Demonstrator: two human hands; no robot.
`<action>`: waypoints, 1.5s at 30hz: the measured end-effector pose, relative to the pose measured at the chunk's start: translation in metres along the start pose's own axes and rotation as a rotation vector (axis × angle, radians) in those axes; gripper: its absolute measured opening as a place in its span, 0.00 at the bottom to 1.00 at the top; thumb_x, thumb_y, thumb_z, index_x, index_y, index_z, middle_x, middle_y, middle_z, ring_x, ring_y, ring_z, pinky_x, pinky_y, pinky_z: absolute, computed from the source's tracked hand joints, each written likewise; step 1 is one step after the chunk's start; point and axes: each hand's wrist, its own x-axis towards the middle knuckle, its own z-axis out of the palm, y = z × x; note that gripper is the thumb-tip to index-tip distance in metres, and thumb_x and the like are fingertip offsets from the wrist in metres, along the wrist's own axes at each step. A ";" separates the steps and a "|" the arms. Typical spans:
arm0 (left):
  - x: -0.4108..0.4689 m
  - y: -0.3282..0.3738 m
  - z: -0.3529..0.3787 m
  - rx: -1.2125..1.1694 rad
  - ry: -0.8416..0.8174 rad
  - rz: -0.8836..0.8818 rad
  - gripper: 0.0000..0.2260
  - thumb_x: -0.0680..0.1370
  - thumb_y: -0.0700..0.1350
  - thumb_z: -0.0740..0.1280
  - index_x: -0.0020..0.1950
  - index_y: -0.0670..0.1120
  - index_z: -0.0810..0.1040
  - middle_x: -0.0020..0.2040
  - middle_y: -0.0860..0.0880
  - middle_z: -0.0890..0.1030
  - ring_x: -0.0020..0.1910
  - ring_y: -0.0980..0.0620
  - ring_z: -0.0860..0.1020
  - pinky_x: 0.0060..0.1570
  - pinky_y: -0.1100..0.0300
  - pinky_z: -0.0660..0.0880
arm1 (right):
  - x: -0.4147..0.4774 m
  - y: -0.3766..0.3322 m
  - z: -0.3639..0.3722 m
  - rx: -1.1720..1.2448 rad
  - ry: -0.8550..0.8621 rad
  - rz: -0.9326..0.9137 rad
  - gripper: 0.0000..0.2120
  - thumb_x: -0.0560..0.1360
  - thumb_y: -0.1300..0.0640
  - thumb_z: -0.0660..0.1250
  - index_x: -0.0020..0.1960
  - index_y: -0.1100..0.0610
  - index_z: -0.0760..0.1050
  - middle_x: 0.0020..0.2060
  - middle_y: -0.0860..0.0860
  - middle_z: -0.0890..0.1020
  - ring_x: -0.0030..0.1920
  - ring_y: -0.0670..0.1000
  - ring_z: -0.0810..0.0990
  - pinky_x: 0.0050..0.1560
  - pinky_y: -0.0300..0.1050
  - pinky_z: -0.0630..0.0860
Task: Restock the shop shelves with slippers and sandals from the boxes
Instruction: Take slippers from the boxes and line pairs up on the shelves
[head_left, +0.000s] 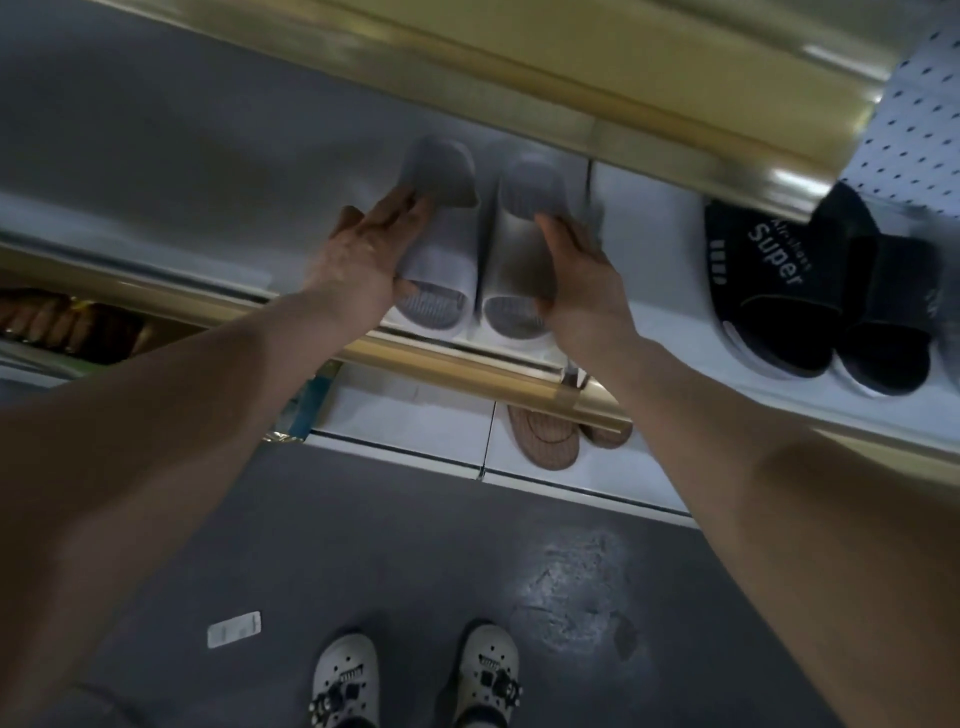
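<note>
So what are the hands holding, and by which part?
Each holds one grey slipper on the shelf. The left hand grips the left slipper by its outer side, thumb at the strap; the right hand grips the right slipper across the strap.

Pale grey slippers (448, 250); black slides (763, 283) (white lettering); brown striped sandals (545, 441); gold trim (441, 358).

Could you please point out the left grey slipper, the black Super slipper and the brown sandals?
left grey slipper (447, 245): head view, pale strap.
black Super slipper (770, 255): head view, lettered strap.
brown sandals (545, 441): head view, ribbed sole.
</note>
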 end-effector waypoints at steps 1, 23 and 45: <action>0.005 0.000 0.002 0.005 0.000 -0.002 0.39 0.75 0.41 0.71 0.79 0.55 0.53 0.80 0.51 0.54 0.67 0.37 0.66 0.65 0.48 0.66 | 0.000 0.000 0.001 0.005 0.006 0.004 0.36 0.74 0.66 0.67 0.78 0.52 0.58 0.77 0.51 0.61 0.70 0.58 0.69 0.67 0.47 0.67; 0.026 -0.003 0.002 -0.002 0.003 -0.039 0.40 0.73 0.37 0.73 0.79 0.54 0.56 0.79 0.50 0.57 0.66 0.34 0.66 0.65 0.47 0.67 | 0.007 0.004 0.006 -0.024 0.063 -0.009 0.35 0.72 0.66 0.70 0.76 0.54 0.63 0.73 0.53 0.67 0.63 0.61 0.76 0.63 0.53 0.74; 0.027 -0.006 0.001 0.025 -0.003 -0.069 0.37 0.75 0.35 0.68 0.77 0.57 0.56 0.78 0.53 0.57 0.64 0.35 0.68 0.61 0.44 0.72 | 0.007 -0.003 0.013 0.024 0.067 0.067 0.37 0.72 0.70 0.67 0.77 0.51 0.61 0.77 0.49 0.63 0.66 0.59 0.75 0.64 0.47 0.72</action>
